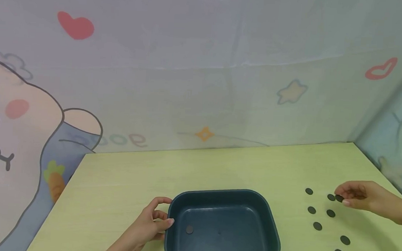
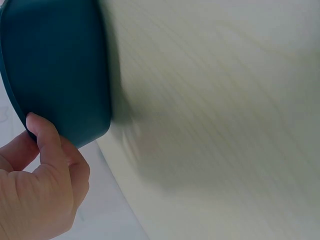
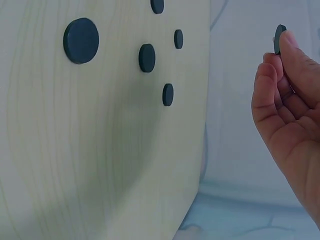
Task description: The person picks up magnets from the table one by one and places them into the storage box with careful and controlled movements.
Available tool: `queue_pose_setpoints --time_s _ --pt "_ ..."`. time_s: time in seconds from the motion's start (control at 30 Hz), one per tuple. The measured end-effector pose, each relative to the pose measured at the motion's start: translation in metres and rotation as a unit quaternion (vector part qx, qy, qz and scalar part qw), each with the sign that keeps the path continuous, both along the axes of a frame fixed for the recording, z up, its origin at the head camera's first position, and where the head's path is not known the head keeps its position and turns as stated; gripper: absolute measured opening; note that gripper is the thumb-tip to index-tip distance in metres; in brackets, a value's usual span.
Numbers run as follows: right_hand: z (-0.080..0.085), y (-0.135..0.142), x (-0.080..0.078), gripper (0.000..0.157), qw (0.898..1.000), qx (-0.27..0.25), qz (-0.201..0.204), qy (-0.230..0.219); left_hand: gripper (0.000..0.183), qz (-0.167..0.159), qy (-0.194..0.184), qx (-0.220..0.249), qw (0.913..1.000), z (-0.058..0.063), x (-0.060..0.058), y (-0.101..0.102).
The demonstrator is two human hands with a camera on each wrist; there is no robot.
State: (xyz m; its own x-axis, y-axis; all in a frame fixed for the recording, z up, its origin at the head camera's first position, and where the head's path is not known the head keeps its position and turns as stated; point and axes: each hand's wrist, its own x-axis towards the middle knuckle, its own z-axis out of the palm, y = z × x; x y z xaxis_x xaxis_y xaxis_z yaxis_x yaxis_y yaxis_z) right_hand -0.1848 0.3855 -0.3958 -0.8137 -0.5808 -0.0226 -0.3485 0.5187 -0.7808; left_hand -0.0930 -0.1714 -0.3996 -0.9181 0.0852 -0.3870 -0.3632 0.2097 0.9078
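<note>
The left hand (image 1: 146, 224) grips a dark blue bin (image 1: 235, 239) by its left edge; one grey disc (image 1: 189, 229) lies inside. Rightward, seven black discs (image 1: 317, 226) dot the tabletop (image 1: 233, 167); there the right hand (image 1: 364, 195) pinches a raised disc (image 1: 339, 198).

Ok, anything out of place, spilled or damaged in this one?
Nothing looks spilled or damaged. One small oddity: the grey disc in the tub looks paler than the black discs on the table, perhaps just from the light.
</note>
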Motion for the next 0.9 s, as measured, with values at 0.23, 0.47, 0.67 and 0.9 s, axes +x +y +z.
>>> queue_pose_setpoints --time_s 0.23,0.47,0.67,0.9 --pt "0.009 -0.009 0.0 0.023 1.0 -0.007 0.013 0.012 0.053 -0.001 0.002 0.007 1.0 0.0 0.0 0.001" --pt "0.019 -0.023 -0.004 0.021 0.999 -0.011 0.036 0.015 0.053 -0.003 0.004 0.007 1.0 0.001 0.0 0.0" --pt "0.025 -0.034 -0.01 0.021 0.999 -0.008 0.044 0.008 0.053 0.0 0.008 0.002 1.0 0.003 0.0 -0.001" --pt "0.027 -0.045 -0.01 0.025 0.998 -0.025 0.057 -0.018 0.052 -0.008 0.008 0.011 0.9999 0.001 0.002 -0.001"
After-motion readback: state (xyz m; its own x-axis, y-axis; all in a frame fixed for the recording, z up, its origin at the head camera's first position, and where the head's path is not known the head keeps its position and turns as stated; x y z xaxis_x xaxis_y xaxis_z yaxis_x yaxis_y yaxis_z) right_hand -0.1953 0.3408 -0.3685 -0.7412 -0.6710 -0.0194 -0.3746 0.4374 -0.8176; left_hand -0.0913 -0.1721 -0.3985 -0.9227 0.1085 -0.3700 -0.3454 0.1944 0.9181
